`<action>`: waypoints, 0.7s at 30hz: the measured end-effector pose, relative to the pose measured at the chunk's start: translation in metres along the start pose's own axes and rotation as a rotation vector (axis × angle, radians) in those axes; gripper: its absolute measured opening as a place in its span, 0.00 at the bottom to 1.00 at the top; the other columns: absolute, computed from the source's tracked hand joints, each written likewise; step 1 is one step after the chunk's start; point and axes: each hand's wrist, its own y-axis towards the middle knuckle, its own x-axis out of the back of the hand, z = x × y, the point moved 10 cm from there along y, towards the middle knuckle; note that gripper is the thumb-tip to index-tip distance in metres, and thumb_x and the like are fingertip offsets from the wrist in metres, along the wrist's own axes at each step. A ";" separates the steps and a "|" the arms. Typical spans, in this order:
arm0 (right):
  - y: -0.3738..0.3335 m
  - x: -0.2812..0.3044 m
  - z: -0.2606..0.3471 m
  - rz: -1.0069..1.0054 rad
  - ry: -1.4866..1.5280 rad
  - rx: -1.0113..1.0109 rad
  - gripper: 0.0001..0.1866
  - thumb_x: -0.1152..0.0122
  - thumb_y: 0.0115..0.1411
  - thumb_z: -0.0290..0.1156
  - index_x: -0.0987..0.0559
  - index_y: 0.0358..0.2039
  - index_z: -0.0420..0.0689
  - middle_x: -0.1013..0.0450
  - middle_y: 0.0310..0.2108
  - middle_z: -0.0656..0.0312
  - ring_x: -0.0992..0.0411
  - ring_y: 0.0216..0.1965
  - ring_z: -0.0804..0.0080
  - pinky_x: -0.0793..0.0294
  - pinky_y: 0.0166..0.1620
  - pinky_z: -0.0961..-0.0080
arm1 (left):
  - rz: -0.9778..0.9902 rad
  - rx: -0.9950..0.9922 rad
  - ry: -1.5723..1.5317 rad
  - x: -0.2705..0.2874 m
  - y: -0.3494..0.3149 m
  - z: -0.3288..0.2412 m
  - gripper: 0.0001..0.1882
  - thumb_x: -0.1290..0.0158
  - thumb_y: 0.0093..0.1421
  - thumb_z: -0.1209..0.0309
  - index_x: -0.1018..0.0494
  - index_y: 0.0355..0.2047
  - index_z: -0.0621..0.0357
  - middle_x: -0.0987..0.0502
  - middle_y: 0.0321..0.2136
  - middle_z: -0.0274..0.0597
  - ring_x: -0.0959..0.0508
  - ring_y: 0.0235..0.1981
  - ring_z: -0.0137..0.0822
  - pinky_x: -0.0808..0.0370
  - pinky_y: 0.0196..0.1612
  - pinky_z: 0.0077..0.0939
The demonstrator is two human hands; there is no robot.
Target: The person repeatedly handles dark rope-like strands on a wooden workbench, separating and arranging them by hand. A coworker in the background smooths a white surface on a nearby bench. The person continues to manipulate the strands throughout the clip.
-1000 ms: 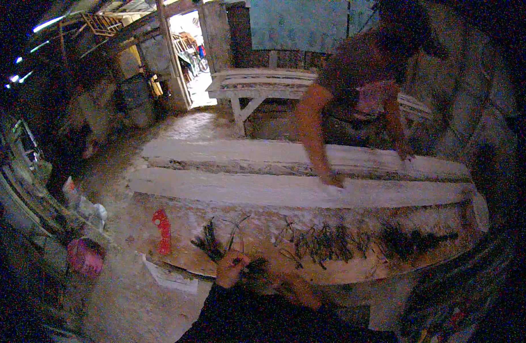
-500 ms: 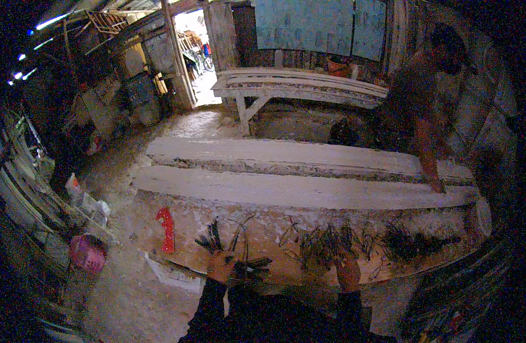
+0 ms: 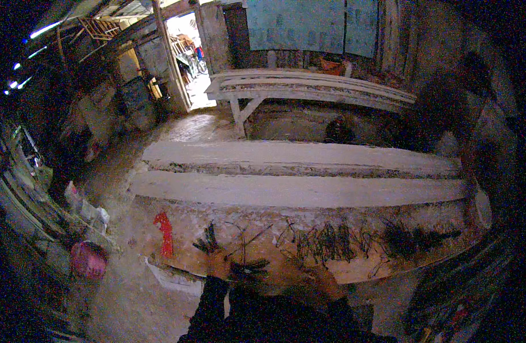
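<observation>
Near the front edge of the brown work board (image 3: 185,246), my left hand (image 3: 219,264) is closed around a bundle of dark, thin strips (image 3: 205,239). More short dark strips (image 3: 249,268) stick out at its right side. Blurred and dim, my right hand (image 3: 324,282) is low at the board's edge, reaching toward the left; its fingers cannot be made out. Beyond it lies a row of thin, dark, tangled strands (image 3: 331,241). A few loose strands (image 3: 245,237) lie or stand between the two hands. A denser dark heap (image 3: 417,239) is farther right.
A red, irregular piece (image 3: 164,234) lies at the board's left end. Two long pale planks (image 3: 297,190) run behind the work area. Another bench (image 3: 240,94) stands at the back. A pink basket (image 3: 88,260) is on the floor at left. A dark figure, a co-worker (image 3: 451,108), is at right.
My right hand has moved left and nearer me, away from the tangled strands. My left hand stays about where it was. The co-worker's arm has drawn back from the planks.
</observation>
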 end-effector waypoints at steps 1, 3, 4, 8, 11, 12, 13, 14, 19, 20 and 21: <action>0.000 -0.002 0.003 -0.002 0.017 0.012 0.18 0.48 0.53 0.42 0.28 0.40 0.44 0.29 0.32 0.56 0.31 0.34 0.60 0.32 0.38 0.65 | 0.070 -0.004 -0.023 0.005 -0.001 -0.011 0.13 0.47 0.45 0.63 0.25 0.31 0.52 0.26 0.29 0.47 0.28 0.34 0.47 0.31 0.39 0.39; 0.001 -0.006 0.012 -0.041 0.025 0.048 0.18 0.48 0.53 0.42 0.28 0.40 0.44 0.29 0.32 0.56 0.31 0.33 0.60 0.32 0.37 0.65 | 0.210 -0.011 -0.068 0.022 -0.009 -0.041 0.11 0.47 0.47 0.65 0.25 0.32 0.52 0.26 0.29 0.47 0.27 0.33 0.46 0.30 0.37 0.37; 0.003 -0.008 0.016 -0.064 0.026 0.070 0.18 0.49 0.53 0.42 0.28 0.40 0.44 0.29 0.32 0.56 0.31 0.33 0.60 0.32 0.37 0.65 | 0.279 -0.013 -0.091 0.031 -0.014 -0.058 0.10 0.48 0.48 0.66 0.25 0.32 0.52 0.27 0.28 0.47 0.27 0.33 0.46 0.29 0.36 0.36; 0.000 -0.017 0.032 -0.096 -0.014 0.142 0.19 0.50 0.54 0.43 0.28 0.40 0.43 0.29 0.31 0.55 0.31 0.33 0.60 0.32 0.37 0.65 | 0.591 0.080 -0.293 0.038 -0.038 -0.119 0.11 0.50 0.51 0.67 0.26 0.36 0.49 0.28 0.31 0.45 0.27 0.33 0.46 0.28 0.34 0.34; -0.003 -0.023 0.039 -0.052 -0.038 0.174 0.19 0.51 0.55 0.44 0.29 0.40 0.42 0.29 0.31 0.55 0.31 0.32 0.59 0.32 0.37 0.64 | 0.426 -0.375 -0.257 0.067 -0.039 -0.182 0.13 0.52 0.53 0.68 0.28 0.41 0.48 0.29 0.35 0.45 0.27 0.35 0.45 0.28 0.36 0.35; -0.003 -0.025 0.040 -0.027 -0.047 0.179 0.19 0.51 0.55 0.44 0.29 0.40 0.42 0.29 0.31 0.55 0.31 0.32 0.59 0.32 0.37 0.64 | 0.437 -0.377 -0.251 0.067 -0.040 -0.186 0.14 0.51 0.53 0.69 0.28 0.41 0.48 0.29 0.36 0.45 0.27 0.36 0.45 0.28 0.37 0.34; -0.005 -0.028 0.041 0.004 -0.054 0.185 0.20 0.52 0.55 0.44 0.29 0.40 0.42 0.29 0.31 0.55 0.31 0.32 0.59 0.33 0.37 0.64 | 0.446 -0.380 -0.246 0.066 -0.041 -0.189 0.14 0.51 0.53 0.69 0.29 0.42 0.48 0.29 0.36 0.46 0.27 0.36 0.45 0.28 0.37 0.34; -0.006 -0.030 0.041 0.038 -0.060 0.182 0.20 0.52 0.55 0.44 0.29 0.40 0.42 0.29 0.31 0.55 0.31 0.32 0.59 0.33 0.37 0.64 | 0.455 -0.382 -0.240 0.066 -0.043 -0.191 0.14 0.50 0.53 0.70 0.29 0.42 0.48 0.29 0.37 0.46 0.27 0.37 0.45 0.28 0.37 0.33; -0.012 -0.033 0.042 0.139 -0.114 0.147 0.21 0.54 0.56 0.45 0.29 0.41 0.41 0.29 0.30 0.55 0.31 0.31 0.59 0.33 0.36 0.63 | 0.385 -0.184 -0.447 0.078 -0.037 -0.170 0.11 0.48 0.52 0.71 0.27 0.37 0.51 0.26 0.34 0.44 0.26 0.36 0.41 0.30 0.41 0.30; -0.014 -0.030 0.042 0.133 -0.138 0.130 0.21 0.54 0.57 0.45 0.29 0.41 0.41 0.29 0.30 0.55 0.31 0.31 0.59 0.33 0.36 0.63 | 0.391 -0.138 -0.463 0.079 -0.036 -0.162 0.09 0.48 0.52 0.71 0.27 0.36 0.53 0.25 0.33 0.43 0.26 0.36 0.40 0.30 0.42 0.29; -0.015 -0.026 0.039 0.126 -0.168 0.106 0.21 0.55 0.57 0.46 0.29 0.41 0.41 0.29 0.30 0.54 0.31 0.31 0.59 0.33 0.36 0.63 | 0.365 -0.135 -0.529 0.082 -0.034 -0.158 0.08 0.48 0.52 0.71 0.27 0.34 0.54 0.25 0.32 0.43 0.25 0.36 0.39 0.30 0.42 0.28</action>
